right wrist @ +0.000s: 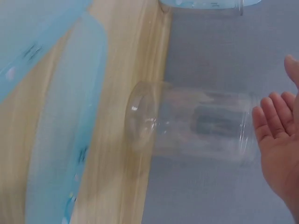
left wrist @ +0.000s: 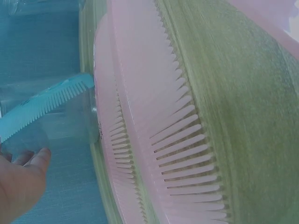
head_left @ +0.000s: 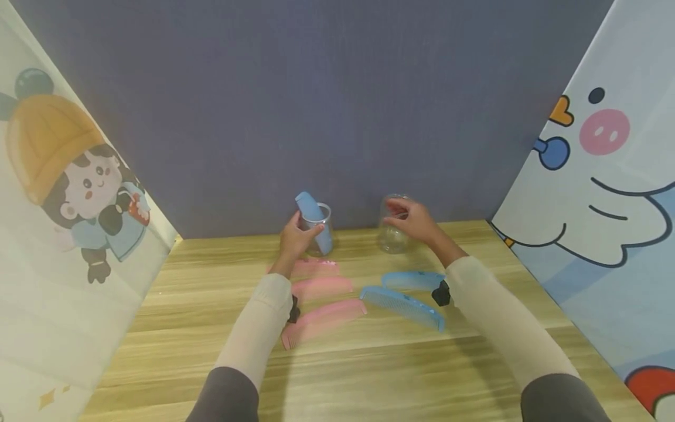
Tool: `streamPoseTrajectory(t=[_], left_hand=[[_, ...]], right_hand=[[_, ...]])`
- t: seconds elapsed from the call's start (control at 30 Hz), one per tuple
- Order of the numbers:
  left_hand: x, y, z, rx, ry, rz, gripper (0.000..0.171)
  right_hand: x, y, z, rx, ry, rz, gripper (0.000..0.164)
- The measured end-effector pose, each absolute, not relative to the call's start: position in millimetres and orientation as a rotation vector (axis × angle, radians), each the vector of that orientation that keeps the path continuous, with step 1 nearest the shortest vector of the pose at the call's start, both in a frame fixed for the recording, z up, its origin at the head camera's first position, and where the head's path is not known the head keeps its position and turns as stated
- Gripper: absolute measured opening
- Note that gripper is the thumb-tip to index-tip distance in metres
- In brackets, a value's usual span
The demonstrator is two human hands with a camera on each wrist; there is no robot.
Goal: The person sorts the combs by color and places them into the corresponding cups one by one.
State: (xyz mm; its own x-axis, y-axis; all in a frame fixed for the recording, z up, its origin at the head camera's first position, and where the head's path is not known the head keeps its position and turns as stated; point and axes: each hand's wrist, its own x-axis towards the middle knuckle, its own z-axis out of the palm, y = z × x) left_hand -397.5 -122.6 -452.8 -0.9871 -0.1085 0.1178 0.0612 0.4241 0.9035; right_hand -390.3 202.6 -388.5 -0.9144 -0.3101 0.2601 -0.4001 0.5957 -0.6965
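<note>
At the back of the table, my left hand grips a clear jar by its side, thumb across the front. A blue comb leans inside, its upper end above the rim; the left wrist view shows its teeth through the wall. To the right stands a second clear jar with nothing in it. My right hand is at this jar's mouth, its fingers fairly straight and the thumb apart, holding nothing.
Three pink combs, the nearest one largest in view, lie left of centre on the wooden table. Two blue combs, one in front, lie to the right. A grey panel rises behind the jars; printed panels flank both sides.
</note>
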Motion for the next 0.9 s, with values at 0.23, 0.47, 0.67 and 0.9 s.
streamPoseTrajectory(t=[0.23,0.47,0.67,0.9], left_hand=[[-395,-124,-447,0.046,-2.508,-1.603,0.089],[-394,-124,-451,0.042,-2.516,-1.62,0.091],[-396,-126,-451,0.041,-2.507,-1.599,0.089],[-396,-128,-450,0.017,-2.551,-1.543,0.091]], right_hand=[[-383,220,-392,0.62,-2.623,1.242,0.053],[-361,243,-406,0.611,-2.747,1.177,0.051],[-350,271,-429,0.625,-2.848,1.103,0.053],[-330,299,-454,0.612,-2.967,1.047,0.059]])
